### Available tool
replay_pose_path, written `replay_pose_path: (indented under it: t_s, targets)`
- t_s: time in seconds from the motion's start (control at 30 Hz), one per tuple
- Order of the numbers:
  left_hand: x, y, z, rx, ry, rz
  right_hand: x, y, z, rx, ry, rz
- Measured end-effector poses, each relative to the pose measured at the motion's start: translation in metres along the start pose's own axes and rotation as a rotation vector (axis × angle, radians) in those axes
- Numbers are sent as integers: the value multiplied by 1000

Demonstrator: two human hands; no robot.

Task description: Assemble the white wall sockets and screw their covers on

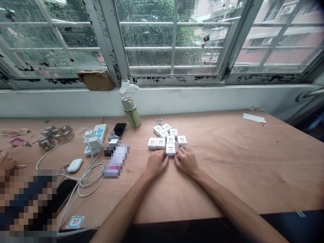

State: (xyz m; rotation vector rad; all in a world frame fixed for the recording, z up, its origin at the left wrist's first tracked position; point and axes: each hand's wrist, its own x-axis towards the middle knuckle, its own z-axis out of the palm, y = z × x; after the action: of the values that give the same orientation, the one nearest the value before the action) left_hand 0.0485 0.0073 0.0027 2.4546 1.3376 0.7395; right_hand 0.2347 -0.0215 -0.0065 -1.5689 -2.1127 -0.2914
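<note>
Several white square power sockets [161, 143] with dark slots lie in a cluster on the wooden table. The nearest socket [170, 149] sits between my two hands. My left hand [157, 162] is closed, its fingertips at that socket's lower left edge. On the other side my right hand [186, 160] is curled around a thin metal rod-like tool [177, 144], whose kind I cannot make out. The tool's tip points up and left, beside the sockets, and the right fingertips are at the nearest socket's right edge. A smaller socket part [159, 121] with a metallic look lies at the back.
A green bottle [133, 114] stands behind, near the wall. To the left are a phone [117, 131], a power strip [101, 132], white cables [88, 179], an earbud case [75, 165] and clear-brown blocks [54, 135]. Another person's hand [7, 161] shows at far left.
</note>
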Motion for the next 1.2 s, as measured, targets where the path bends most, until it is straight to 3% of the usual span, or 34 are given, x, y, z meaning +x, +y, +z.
replay_pose_path:
  t_s: [0.07, 0.17, 0.37, 0.5, 0.63, 0.97, 1.2]
  targets:
    - [3, 2, -6, -58, 13, 6, 0, 0, -1, 2, 14, -1]
    - [23, 4, -15, -45, 168, -27, 1, -1, -4, 0, 35, -11]
    - [116, -11, -23, 85, 303, -166, 3, -14, -5, 41, 70, -160]
    - [172, -35, -21, 201, 179, -329, 4, -20, -3, 61, 72, -234]
    - [203, -55, -18, 252, 89, -431, 5, -21, -1, 48, 57, -231]
    - [232, -72, -4, 246, 11, -603, 5, -19, 5, 49, 45, -221]
    - [220, -64, -12, 237, 106, -555, 6, -19, 4, 47, 20, -225]
